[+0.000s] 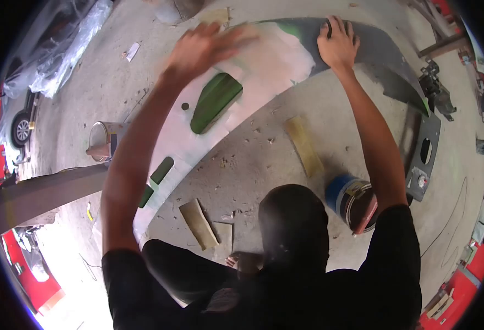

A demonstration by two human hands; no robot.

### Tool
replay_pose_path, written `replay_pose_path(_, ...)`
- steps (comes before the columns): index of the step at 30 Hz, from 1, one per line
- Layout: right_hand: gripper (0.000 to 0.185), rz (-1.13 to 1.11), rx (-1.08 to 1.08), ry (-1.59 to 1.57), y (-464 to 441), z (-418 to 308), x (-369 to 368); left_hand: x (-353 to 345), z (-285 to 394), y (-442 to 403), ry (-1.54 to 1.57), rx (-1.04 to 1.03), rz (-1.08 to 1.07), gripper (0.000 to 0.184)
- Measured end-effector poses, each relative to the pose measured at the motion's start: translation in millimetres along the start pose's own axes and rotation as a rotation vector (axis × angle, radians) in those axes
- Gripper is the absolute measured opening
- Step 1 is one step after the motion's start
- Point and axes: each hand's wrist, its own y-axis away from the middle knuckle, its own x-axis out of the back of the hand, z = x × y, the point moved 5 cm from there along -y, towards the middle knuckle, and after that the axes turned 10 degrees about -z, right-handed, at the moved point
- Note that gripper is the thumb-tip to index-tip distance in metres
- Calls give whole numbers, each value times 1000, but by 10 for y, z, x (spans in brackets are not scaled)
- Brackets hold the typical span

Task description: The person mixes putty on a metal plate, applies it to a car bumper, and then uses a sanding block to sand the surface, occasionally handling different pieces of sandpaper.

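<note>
A long curved panel that looks like a car bumper (275, 60) arcs across the view, pale pinkish-white over its left and middle, dark grey at the right. Green shows through its large cut-out (217, 103) and in smaller slots below. My left hand (209, 47) is over the pale upper part, smeared by motion; whether anything lies under its fingers is hidden. On the grey section rests my right hand (338, 44), fingers spread, pressing the surface near the top edge.
Under my right arm stands a blue paint can (343, 190) with a reddish block at its rim. Bent strips of yellowish sheet (198, 224) lie on the concrete floor, another (303, 146) inside the arc. A second can (100, 135) and a brown beam (55, 190) are at left.
</note>
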Motion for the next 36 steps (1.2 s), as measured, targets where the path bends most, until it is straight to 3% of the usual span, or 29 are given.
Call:
replay_pose_path(1, 52, 1, 7, -17, 65, 8, 23, -36, -19, -174, 37, -26, 52, 53)
replay_pose_path(4, 52, 37, 70, -46, 25, 60, 8, 74, 83, 170, -14, 34, -138, 55)
replay_pose_path(8, 52, 20, 11, -41, 38, -19, 24, 523, 402, 1817, -14, 171, -271, 62)
replay_pose_path(10, 52, 7, -10, -12, 29, -56, 41, 790, 557, 2063, 16, 180, -313, 63)
replay_pose_path(13, 52, 27, 4, 3, 25, -50, -55, 371, 270, 1468, -31, 122, -258, 59)
replay_pose_path(15, 51, 39, 13, -13, 42, -38, 20, 228, 233, 381, -65, 195, -253, 54)
replay_pose_path(16, 51, 54, 17, -14, 44, 36, 119, -129, -4, -307, -74, 122, -4, 51)
replay_pose_path(19, 51, 20, 53, -41, 58, 11, 34, -116, -72, -218, -5, 104, -34, 51)
replay_pose_path(22, 52, 33, 23, -4, 30, 58, -24, 430, 340, 1167, -18, 224, -326, 54)
replay_pose_path(23, 53, 18, 8, -9, 16, 35, -17, 622, 445, 1761, -54, 183, -237, 59)
replay_pose_path(24, 54, 0, -4, -16, 22, -9, 9, 814, 562, 2257, -122, 293, -367, 58)
replay_pose_path(25, 55, -18, -21, -23, 30, -39, 10, 929, 627, 2710, -114, 403, -359, 60)
replay_pose_path(26, 55, -9, -21, 15, 19, -41, -14, 1078, 688, 2770, -103, 341, -266, 60)
replay_pose_path(29, 52, 10, -15, 35, 2, -35, -17, 819, 493, 2245, -149, 289, -340, 58)
replay_pose_path(30, 55, 13, 4, 9, 7, -44, -3, 608, 308, 1947, -40, 425, -321, 55)
replay_pose_path(31, 55, 18, 10, -1, 7, -47, -7, 580, 287, 1346, 34, 397, -308, 50)
replay_pose_path(33, 54, 32, 18, -11, 21, -18, 19, 206, 78, 561, -96, 222, -83, 49)
replay_pose_path(34, 54, 17, 30, 1, 9, 25, -4, 80, 20, 330, -67, 221, -78, 50)
replay_pose_path(36, 54, -9, 54, 9, 25, 67, -20, 160, 47, 509, -45, 217, -98, 50)
